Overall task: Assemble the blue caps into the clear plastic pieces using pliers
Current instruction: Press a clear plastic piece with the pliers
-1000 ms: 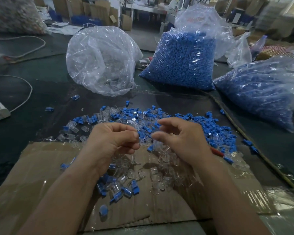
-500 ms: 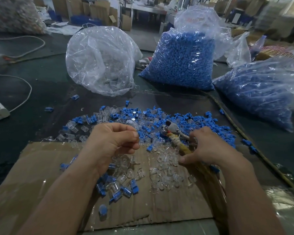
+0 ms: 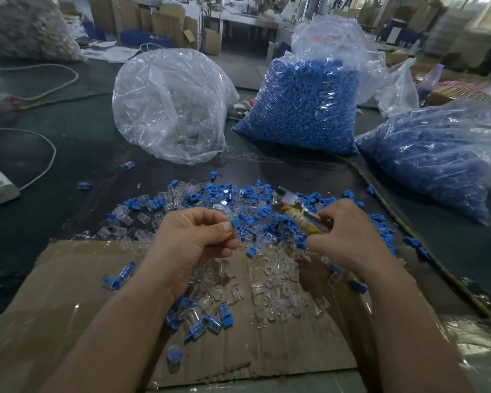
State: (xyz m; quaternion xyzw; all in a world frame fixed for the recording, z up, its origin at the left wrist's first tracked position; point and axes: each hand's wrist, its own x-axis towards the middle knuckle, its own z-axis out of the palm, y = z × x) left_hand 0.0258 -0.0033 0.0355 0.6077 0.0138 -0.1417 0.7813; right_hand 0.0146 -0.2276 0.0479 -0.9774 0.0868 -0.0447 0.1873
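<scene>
Cardboard worktop [image 3: 68, 293], left hand [image 3: 190, 239] pinching blue cap [image 3: 235, 223], right hand [image 3: 349, 236] gripping pliers [image 3: 295, 208]

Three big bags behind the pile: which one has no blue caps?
The left bag: see-through, nothing blue inside; the middle bag and right bag are packed blue.

Blue caps [image 3: 267, 205], clear pieces [image 3: 278, 293], brown cardboard [image 3: 68, 307], yellow-wrapped pliers [image 3: 301, 219]
</scene>
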